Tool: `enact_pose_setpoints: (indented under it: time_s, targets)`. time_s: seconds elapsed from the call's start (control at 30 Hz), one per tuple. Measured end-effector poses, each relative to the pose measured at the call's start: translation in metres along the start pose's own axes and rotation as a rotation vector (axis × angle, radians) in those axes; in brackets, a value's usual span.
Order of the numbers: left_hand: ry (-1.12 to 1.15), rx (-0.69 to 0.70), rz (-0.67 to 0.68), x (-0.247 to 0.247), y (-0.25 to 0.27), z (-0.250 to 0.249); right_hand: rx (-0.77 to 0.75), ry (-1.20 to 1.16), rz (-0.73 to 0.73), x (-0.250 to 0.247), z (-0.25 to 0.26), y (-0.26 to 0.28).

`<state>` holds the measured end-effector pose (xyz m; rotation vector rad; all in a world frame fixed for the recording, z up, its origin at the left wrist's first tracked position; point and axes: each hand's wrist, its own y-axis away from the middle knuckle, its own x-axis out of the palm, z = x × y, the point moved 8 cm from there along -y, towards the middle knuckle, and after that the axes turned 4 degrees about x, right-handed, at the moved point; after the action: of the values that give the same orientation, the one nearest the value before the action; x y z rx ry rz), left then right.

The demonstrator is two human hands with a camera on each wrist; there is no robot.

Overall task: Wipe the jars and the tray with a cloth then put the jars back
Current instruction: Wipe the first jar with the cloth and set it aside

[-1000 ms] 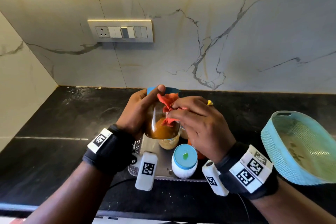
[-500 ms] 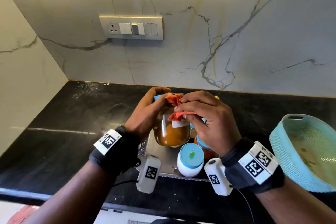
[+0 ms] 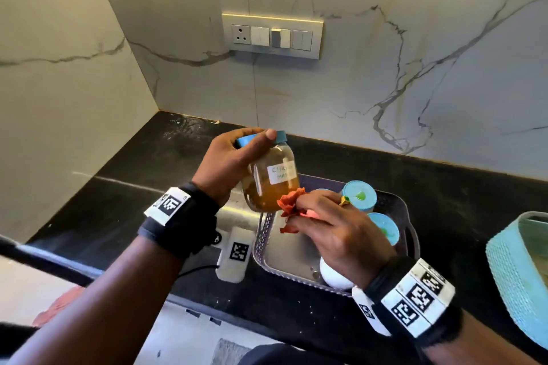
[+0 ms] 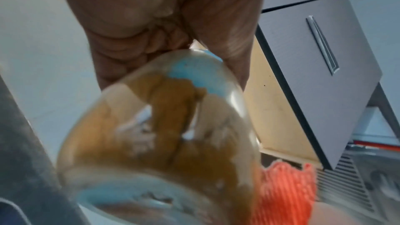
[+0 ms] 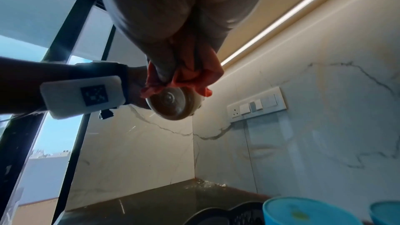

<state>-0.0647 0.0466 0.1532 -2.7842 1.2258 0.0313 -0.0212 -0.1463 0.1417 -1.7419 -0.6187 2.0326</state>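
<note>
My left hand (image 3: 234, 157) grips a glass jar (image 3: 271, 179) of brown powder by its blue lid and shoulder, holding it tilted above the tray's left end. The jar (image 4: 164, 134) carries a white handwritten label. My right hand (image 3: 332, 225) holds a bunched orange cloth (image 3: 292, 203) against the jar's lower right side. In the right wrist view the cloth (image 5: 190, 78) sits pressed on the jar's base (image 5: 171, 103). The grey perforated tray (image 3: 267, 249) lies on the black counter below. Two blue-lidded jars (image 3: 360, 197) stand in it, and a white container (image 3: 333, 275) shows under my right wrist.
A light blue woven basket (image 3: 516, 278) stands at the right edge of the counter. A switch panel (image 3: 272, 35) is on the marble wall behind. The counter's front edge runs under my forearms, and the left wall meets the counter at the far left corner.
The jar has been lifted and turned so its label faces me. The cloth hand slid from the jar's upper part down to its lower right side. The camera view shifted left.
</note>
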Motion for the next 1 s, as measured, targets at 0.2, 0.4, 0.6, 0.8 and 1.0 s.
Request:
enact_pose_setpoints:
  time_s: [0.2, 0.4, 0.6, 0.8, 1.0]
  targets:
    - [-0.386, 0.017, 0.056, -0.057, -0.001, 0.024, 0.143, -0.204, -0.037, 0.019, -0.003, -0.019]
    - [-0.862, 0.025, 0.137, -0.13, 0.0, 0.069, 0.238, -0.291, -0.031, 0.053, 0.001, -0.046]
    - [-1.108, -0.103, 0.179, -0.214, -0.02, 0.117, 0.292, -0.339, -0.042, 0.078, 0.005, -0.048]
    - [-1.188, -0.211, 0.127, -0.278, -0.041, 0.145, 0.33, -0.312, 0.014, 0.096, 0.01, -0.043]
    - [-1.203, -0.274, 0.088, -0.308, -0.043, 0.162, 0.41, -0.366, 0.046, 0.105, 0.009, -0.042]
